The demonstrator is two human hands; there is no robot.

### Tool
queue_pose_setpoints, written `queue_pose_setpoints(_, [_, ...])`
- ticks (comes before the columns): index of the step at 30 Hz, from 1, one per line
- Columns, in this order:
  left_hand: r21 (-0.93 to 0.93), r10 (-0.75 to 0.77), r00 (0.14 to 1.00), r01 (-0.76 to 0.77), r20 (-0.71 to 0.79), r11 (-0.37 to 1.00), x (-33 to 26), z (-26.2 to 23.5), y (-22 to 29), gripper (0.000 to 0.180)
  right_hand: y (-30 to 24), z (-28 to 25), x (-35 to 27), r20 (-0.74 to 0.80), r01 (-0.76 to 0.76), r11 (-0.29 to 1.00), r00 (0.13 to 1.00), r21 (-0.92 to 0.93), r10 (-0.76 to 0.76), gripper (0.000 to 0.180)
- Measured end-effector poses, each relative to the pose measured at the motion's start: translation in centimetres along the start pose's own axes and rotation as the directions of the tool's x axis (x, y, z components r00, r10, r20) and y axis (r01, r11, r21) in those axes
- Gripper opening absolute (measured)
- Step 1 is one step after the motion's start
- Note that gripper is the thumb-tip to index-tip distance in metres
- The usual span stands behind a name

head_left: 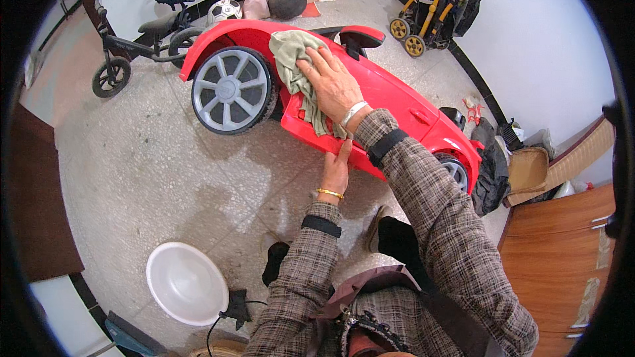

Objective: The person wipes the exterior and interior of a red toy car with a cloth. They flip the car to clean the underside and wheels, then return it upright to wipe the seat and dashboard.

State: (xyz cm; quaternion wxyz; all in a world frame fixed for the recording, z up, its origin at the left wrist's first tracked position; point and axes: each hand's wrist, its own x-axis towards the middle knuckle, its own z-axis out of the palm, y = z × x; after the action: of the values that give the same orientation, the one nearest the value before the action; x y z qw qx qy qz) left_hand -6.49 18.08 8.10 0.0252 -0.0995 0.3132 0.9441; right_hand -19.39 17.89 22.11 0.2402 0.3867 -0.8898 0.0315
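One red toy car [398, 107] on floor [142, 178]; right hand [336, 87] splayed, pressing green cloth [288, 51] against it; left hand [336, 173] seemingly gripping its lower edge. Apparently wiping step; next stroke calls for flat pressure, steady bracing.

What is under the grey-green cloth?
The cloth lies on the red toy car, whose body shows around its edges. The right hand rests on top. The patch directly beneath is covered, so its condition cannot be seen.
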Motion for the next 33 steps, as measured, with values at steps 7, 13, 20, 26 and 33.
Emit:
queue_pose_setpoints(7, [-0.121,0.031,0.999,-0.036,-0.042,0.992,-0.6,1.2,0.9,0.031,2.0,-3.5,-5.9,0.129,-0.102,0.995,0.986,-0.002,0.102,0.052])
queue_pose_setpoints(13, [-0.190,-0.051,0.999,0.049,-0.009,0.981,-0.6,2.1,2.8,0.039,2.4,-9.3,-13.6,0.363,-0.107,0.994,0.927,0.000,0.100,0.053])
queue_pose_setpoints(20, [-0.260,-0.110,0.993,0.098,-0.033,0.961,-0.3,2.8,3.2,0.040,1.9,-8.5,-12.2,0.287,-0.222,0.973,0.938,0.063,0.196,0.051])
queue_pose_setpoints(26, [-0.207,-0.059,0.995,0.041,-0.080,0.978,0.4,1.5,1.1,0.043,-0.4,-3.2,-3.6,0.068,-0.164,0.955,0.986,0.248,0.152,0.047])
queue_pose_setpoints(33, [-0.050,-0.026,0.995,0.021,-0.092,0.999,0.0,1.5,0.7,0.042,-0.9,-0.4,2.4,0.048,-0.094,0.993,0.995,0.074,0.090,0.045])
